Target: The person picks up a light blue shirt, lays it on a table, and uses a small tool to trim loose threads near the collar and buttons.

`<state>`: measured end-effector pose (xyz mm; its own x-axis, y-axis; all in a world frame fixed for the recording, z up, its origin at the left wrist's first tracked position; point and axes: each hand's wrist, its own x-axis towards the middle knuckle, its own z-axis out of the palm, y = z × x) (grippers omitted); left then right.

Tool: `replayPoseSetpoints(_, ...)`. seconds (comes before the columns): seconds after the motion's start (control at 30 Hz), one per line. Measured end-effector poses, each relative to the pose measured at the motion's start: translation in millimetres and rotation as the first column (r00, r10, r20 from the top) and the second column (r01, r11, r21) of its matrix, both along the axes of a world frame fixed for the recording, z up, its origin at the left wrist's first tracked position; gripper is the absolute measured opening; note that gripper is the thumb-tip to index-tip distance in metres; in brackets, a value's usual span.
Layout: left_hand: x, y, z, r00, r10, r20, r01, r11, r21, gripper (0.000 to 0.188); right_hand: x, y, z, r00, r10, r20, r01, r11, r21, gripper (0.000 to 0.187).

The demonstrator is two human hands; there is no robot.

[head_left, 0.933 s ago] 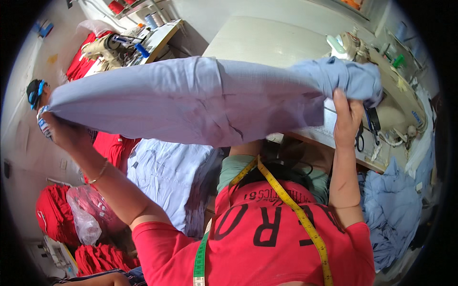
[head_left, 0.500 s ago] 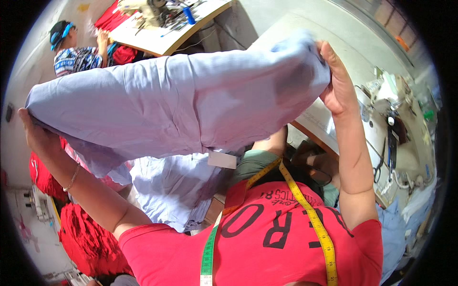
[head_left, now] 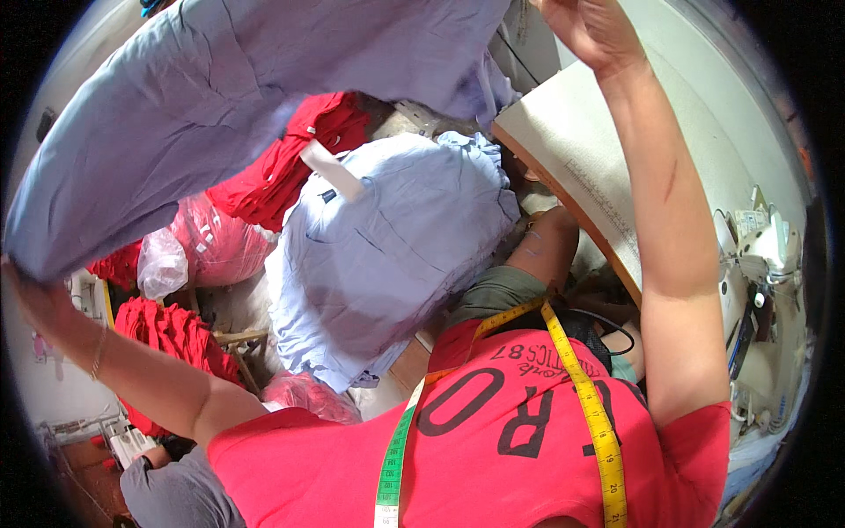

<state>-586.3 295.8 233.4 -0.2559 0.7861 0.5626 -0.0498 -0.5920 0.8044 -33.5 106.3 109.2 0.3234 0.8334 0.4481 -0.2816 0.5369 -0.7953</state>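
Note:
A light blue garment (head_left: 189, 101) is stretched across the upper left between my two raised hands, its top cut off by the picture's edge. My left hand (head_left: 40, 304) is closed on its lower left corner, at the picture's rim. At the top, my right hand (head_left: 594, 35) is up by the garment's other end; its fingertips run out of view. Below the raised cloth lies a pile of light blue garments (head_left: 378, 255). A blurred white tag (head_left: 331, 169) shows over this pile; I cannot tell what it is fixed to.
To the right is a white table (head_left: 590, 141) with a brown edge; sewing gear (head_left: 766, 255) stands farther right. Red cloth stacks (head_left: 286, 163) and a clear bag of red pieces (head_left: 216, 242) lie left. A tape measure (head_left: 598, 422) hangs round my neck. A person's grey clothing (head_left: 180, 493) shows lower left.
Both hands have spread apart and lifted the garment up and away, its right end now beyond the top edge. The light blue pile and red stacks beneath have come into view.

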Motion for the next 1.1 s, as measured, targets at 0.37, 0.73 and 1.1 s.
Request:
replayPoseSetpoints(0.37, -88, -185, -325, 0.855, -0.518, 0.026, 0.362, 0.559, -0.746, 0.025, -50, -44, -237, 0.995, 0.095, -0.030, -0.092, 0.767, -0.636, 0.048)
replayPoseSetpoints(0.73, -80, -212, -359, 0.710, -0.681, 0.178, 0.286, 0.048, -0.957, 0.019, -12, -67, -330, 0.918, -0.396, -0.028, 0.284, 0.705, -0.649, 0.009)
replayPoseSetpoints(1.1, -24, -180, -322, 0.864, -0.478, 0.158, 0.401, 0.465, -0.789, 0.045, -48, -31, -251, 0.981, 0.160, 0.105, -0.075, 0.827, -0.557, 0.061)
